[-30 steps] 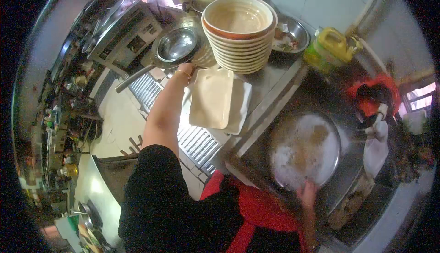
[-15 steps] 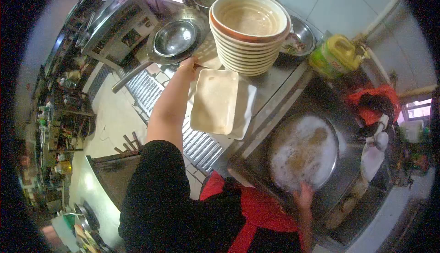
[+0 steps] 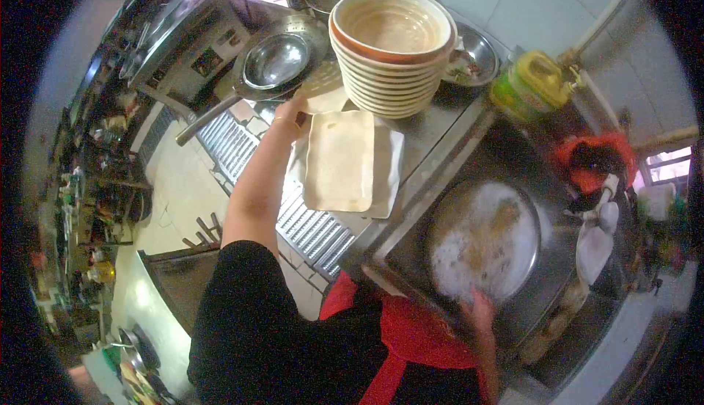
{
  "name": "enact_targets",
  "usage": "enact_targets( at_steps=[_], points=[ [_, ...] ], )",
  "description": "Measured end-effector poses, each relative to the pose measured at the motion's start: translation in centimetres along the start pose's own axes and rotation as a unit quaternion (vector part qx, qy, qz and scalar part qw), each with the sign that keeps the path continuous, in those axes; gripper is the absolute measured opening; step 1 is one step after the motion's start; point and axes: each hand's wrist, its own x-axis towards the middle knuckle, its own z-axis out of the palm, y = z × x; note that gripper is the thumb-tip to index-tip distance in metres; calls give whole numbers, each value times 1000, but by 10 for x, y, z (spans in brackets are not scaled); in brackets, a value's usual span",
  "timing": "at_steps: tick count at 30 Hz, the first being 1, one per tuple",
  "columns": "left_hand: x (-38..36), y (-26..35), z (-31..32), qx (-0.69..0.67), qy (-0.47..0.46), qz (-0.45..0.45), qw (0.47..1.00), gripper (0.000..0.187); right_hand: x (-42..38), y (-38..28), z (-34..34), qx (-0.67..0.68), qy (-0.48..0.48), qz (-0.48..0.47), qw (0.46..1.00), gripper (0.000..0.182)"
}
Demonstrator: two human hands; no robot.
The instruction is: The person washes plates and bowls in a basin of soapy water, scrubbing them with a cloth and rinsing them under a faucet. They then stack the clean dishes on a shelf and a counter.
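Observation:
My left hand [image 3: 289, 109], at the end of an outstretched arm, is closed at the edge of a beige rectangular plate [image 3: 323, 100]; its fingers are partly hidden. This plate lies beside a tall stack of cream bowls [image 3: 392, 75], the top one with an orange rim. Nearer to me, another beige rectangular plate [image 3: 339, 163] rests on a white plate [image 3: 389, 177]. My right hand [image 3: 480, 308] reaches over the near rim of a round metal basin [image 3: 541, 247] full of foamy water [image 3: 484, 240]. Suds and blur hide its fingertips.
A wok with a long handle [image 3: 209, 120] holds a metal bowl [image 3: 276, 62] at the back left. Behind the basin stands a yellow-green jug [image 3: 534, 88]. A red plastic bag [image 3: 598, 163] sits at the right, near a white ladle-like utensil [image 3: 595, 247].
My left hand has shifted slightly left and toward me, with the plate edge beside it. My right hand stays at the basin's near rim. The view has shifted slightly.

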Motion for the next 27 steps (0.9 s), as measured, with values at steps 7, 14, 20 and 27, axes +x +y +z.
enact_targets(
  at_steps=[7,14,20,27],
  points=[
    [-50,8,-6,-150,3,-55,987,14,-3,-12,-5,18,-60,42,997,50],
    [-33,-14,-30,-212,45,-25,976,21,3,-19,-16,40,-90,5,995,52],
    [-36,-25,-65,-36,-36,176,983,32,6,-14,-8,21,-87,-28,996,52],
    [-92,-12,-87,-174,8,123,977,42,7,-21,-7,21,-117,-7,993,50]
  ],
)
